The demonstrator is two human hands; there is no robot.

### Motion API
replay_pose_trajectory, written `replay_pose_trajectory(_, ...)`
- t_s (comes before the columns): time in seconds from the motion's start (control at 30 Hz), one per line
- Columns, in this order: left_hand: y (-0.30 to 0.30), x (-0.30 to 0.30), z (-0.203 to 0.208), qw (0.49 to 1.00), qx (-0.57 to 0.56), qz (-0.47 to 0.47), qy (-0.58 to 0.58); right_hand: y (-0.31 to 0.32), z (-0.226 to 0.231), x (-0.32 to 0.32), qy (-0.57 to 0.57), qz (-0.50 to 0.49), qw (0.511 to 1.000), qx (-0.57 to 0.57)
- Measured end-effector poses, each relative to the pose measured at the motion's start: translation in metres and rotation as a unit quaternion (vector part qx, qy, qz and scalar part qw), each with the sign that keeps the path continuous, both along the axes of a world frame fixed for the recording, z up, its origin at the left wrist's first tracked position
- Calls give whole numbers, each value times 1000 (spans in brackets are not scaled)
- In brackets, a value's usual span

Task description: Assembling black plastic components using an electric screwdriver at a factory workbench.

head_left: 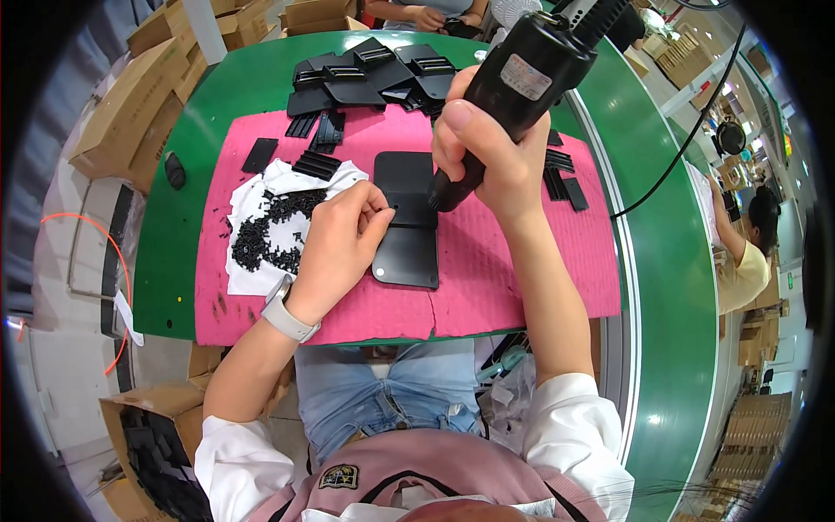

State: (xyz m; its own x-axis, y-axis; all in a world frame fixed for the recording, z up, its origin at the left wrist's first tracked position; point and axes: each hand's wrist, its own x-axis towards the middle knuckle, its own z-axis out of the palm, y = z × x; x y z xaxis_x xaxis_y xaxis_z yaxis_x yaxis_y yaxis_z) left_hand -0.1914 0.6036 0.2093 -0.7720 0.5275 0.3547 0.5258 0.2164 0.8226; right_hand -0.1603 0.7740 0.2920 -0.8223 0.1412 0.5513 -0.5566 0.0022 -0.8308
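My right hand (491, 161) is wrapped round a black electric screwdriver (531, 74), tilted with its tip end down over the right edge of a black plastic panel (407, 257). The panel lies flat on the pink mat, with a raised band across its middle and small holes in it. My left hand (337, 248) rests by the panel's left edge, thumb and forefinger pinched at the middle band; what they hold, if anything, is too small to see. Beside that hand, a white cloth (248, 280) carries heaps of small black screws (252, 244).
Black panels (357, 83) are piled at the far side of the pink mat (522, 300). Slim black parts (315, 165) lie left and right. A cable (687, 143) hangs at the right. Cardboard boxes (130, 113) stand left; another person's hands (428, 17) show opposite.
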Motion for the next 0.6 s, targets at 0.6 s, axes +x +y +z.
replay_pose_trajectory(0.6, -16, -21, -6, 955, 158, 53, -245, 5, 0, 18, 104, 102, 974, -173)
